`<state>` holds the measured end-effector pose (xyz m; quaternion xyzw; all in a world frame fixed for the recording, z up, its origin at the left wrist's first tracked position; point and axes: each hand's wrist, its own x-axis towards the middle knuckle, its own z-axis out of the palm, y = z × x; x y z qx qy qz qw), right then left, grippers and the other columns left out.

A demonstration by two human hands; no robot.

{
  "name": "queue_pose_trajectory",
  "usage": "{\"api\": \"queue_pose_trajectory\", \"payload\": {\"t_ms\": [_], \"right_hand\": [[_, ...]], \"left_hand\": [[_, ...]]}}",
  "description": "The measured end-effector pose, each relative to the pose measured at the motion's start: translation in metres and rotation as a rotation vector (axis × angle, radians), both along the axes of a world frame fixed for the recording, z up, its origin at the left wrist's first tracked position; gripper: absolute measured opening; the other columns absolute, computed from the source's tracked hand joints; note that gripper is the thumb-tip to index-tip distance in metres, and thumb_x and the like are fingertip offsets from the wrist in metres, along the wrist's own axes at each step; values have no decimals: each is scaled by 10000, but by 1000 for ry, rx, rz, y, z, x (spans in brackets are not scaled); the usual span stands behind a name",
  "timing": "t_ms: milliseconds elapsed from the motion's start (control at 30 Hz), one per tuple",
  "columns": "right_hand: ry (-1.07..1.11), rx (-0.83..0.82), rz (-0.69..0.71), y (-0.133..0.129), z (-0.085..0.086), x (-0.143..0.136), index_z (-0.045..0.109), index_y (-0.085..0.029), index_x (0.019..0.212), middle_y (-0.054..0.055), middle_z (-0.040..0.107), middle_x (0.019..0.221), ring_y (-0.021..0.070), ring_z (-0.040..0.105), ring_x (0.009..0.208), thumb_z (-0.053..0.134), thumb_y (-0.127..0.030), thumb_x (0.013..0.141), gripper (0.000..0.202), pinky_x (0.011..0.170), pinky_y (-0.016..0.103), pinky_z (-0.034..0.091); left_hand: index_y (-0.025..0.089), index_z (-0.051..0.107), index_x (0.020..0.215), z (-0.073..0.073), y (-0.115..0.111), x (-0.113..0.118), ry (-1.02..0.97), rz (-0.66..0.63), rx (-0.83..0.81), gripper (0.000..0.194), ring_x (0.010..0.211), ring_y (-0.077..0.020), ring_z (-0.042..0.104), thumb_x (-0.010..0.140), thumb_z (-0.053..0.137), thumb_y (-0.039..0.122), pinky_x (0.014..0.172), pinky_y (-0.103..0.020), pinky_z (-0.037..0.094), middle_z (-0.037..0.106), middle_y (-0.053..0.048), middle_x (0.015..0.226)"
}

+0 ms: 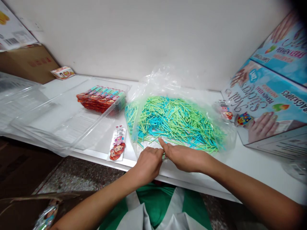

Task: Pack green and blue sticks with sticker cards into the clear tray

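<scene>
A big heap of thin green and blue sticks (177,121) lies in an opened clear plastic bag (155,83) on the white table. At the near edge of the heap, my left hand (149,162) is closed with its fingers curled under. My right hand (185,157) meets it, one finger pointing forward at the sticks and the others folded out of sight. A bit of green and a wrapper-like scrap show between the hands, but what they hold is hidden. Left of my hands lies a flat printed pouch (117,143) with a red-haired cartoon figure.
A clear plastic tray (59,127) at the left holds stacked red printed pouches (100,100). More clear trays (14,92) and a brown carton (26,64) stand farther left, with a small box (62,72) nearby. Blue printed cartons (271,86) stand at the right.
</scene>
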<state>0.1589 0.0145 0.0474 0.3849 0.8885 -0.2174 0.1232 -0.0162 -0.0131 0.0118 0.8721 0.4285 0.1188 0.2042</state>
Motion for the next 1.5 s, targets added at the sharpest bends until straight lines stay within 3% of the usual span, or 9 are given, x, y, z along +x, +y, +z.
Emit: {"api": "queue_pose_trajectory", "payload": {"t_ms": [133, 300, 400, 500, 633, 767, 900, 1300, 1500], "right_hand": [[72, -61, -16, 5, 8, 2, 224, -84, 1467, 232, 556, 1264, 306, 621, 1016, 492, -43, 765, 753, 755, 351, 469], [363, -171, 30, 19, 11, 15, 493, -199, 1290, 95, 652, 1124, 212, 611, 977, 511, -337, 877, 436, 773, 281, 441], [481, -39, -123, 22, -1, 10, 594, -189, 1041, 54, 671, 895, 161, 603, 787, 328, -366, 965, 329, 694, 258, 414], [490, 98, -219, 22, -16, -4, 571, -185, 860, 14, 592, 695, 131, 510, 597, 318, -345, 969, 319, 579, 243, 354], [631, 94, -348, 23, -19, -12, 567, -187, 912, 3, 575, 706, 125, 512, 615, 342, -368, 959, 292, 591, 246, 367], [839, -224, -589, 19, -16, 1, 572, -178, 997, 18, 604, 793, 115, 564, 621, 338, -466, 939, 375, 554, 236, 416], [911, -414, -605, 11, -21, 12, 624, -167, 849, 3, 603, 721, 114, 565, 623, 541, -398, 841, 246, 526, 221, 430], [945, -275, -663, 0, -30, 10, 553, -187, 828, -25, 581, 677, 125, 565, 661, 529, -208, 804, 40, 627, 252, 442], [949, -229, -679, -5, -30, 5, 558, -188, 933, -9, 587, 746, 135, 580, 704, 523, -289, 836, 144, 649, 261, 454]], "left_hand": [[139, 539, 968, 1, -3, 4, -103, 1, -174, 179, 798, -231, 595, 849, 409, 172, 697, -324, 429, 633, -110, 876], [155, 507, 825, -6, 1, 4, -583, 111, -750, 277, 573, -120, 523, 909, 383, 388, 553, -232, 399, 572, -30, 711], [143, 496, 803, -11, 3, 8, -771, 120, -1001, 357, 525, -88, 504, 846, 493, 498, 523, -213, 380, 573, -21, 702], [126, 521, 797, -17, 2, 15, -866, 125, -1120, 408, 570, -106, 557, 765, 603, 525, 570, -228, 409, 604, -41, 716], [102, 567, 829, -21, 1, 18, -1004, 219, -1145, 433, 595, -132, 601, 722, 662, 511, 615, -256, 443, 621, -52, 708], [100, 599, 891, -19, 2, 13, -1105, 301, -1106, 421, 498, -94, 549, 762, 627, 499, 497, -210, 389, 605, -33, 688], [104, 617, 908, -18, 3, 11, -1123, 276, -1069, 396, 471, -59, 492, 783, 615, 480, 465, -181, 334, 584, -16, 676], [119, 556, 873, -21, 1, 19, -1191, 315, -1085, 312, 475, -69, 485, 840, 554, 430, 475, -202, 325, 590, -19, 680], [134, 529, 804, -26, 1, 20, -1191, 310, -1091, 310, 459, -65, 460, 825, 568, 441, 467, -205, 320, 572, -3, 660]]}}
